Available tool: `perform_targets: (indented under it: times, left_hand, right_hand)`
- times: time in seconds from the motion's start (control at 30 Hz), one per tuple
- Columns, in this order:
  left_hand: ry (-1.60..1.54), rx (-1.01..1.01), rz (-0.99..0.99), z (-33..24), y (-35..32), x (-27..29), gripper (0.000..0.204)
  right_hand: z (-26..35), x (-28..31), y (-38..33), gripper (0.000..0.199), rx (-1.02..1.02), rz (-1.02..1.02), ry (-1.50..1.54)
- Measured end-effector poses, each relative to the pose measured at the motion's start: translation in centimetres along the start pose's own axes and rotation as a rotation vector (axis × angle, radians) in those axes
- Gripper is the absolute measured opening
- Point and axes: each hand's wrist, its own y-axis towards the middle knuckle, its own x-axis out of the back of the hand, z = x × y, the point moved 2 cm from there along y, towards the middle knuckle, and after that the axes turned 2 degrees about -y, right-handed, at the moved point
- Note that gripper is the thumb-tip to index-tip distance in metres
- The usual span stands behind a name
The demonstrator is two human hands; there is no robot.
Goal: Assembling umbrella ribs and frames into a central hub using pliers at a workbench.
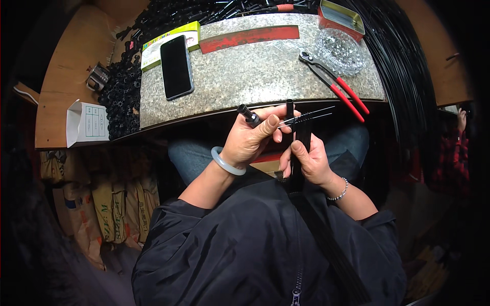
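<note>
My left hand, with a pale bangle at the wrist, is closed around a short black tubular piece that sticks up past the thumb. Thin metal wires, partly strung with small dark bits, run out to the right from the thumb and fingertips. Between the hands stands another black tube. My right hand, with a beaded bracelet, is closed on a bundle of thin black strips. Fingers hide where the strips, wires and tube meet. A long black bundle lies down across my lap.
Red-handled pliers lie on the speckled worktop, near a clear glass dish and a red tin. A phone leans on a flat box. Small black parts pile left; long black rods hang right.
</note>
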Motion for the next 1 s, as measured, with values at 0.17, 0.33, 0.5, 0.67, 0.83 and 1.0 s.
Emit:
perform_targets:
  times: [0.17, 0.33, 0.5, 0.67, 0.83, 1.0]
  left_hand:
    - [-0.089, -0.06, -0.044, 0.6, 0.3, -0.4, 0.04]
    - [0.139, -0.039, -0.128, 0.1, 0.0, -1.6, 0.029]
    - [0.134, -0.152, -0.251, 0.7, 0.4, -1.6, 0.028]
    - [0.034, -0.056, -0.186, 0.8, 0.4, -0.7, 0.027]
    - [0.041, -0.099, -0.205, 1.2, 0.5, -0.8, 0.027]
    - [0.08, -0.118, -0.237, 0.9, 0.5, -0.5, 0.026]
  right_hand:
    - [0.5, -0.5, 0.1, 0.039, 0.032, -0.019, 0.02]
    - [0.2, -0.2, 0.2, 0.051, 0.049, -0.006, 0.069]
    - [-0.3, 0.0, 0.1, 0.039, 0.053, -0.024, 0.047]
    - [-0.4, 0.3, 0.3, 0.044, -0.031, 0.012, 0.007]
    - [-0.7, 0.3, 0.2, 0.044, -0.037, 0.021, 0.015]
    - [-0.7, -0.2, 0.5, 0.045, -0.015, 0.006, 0.027]
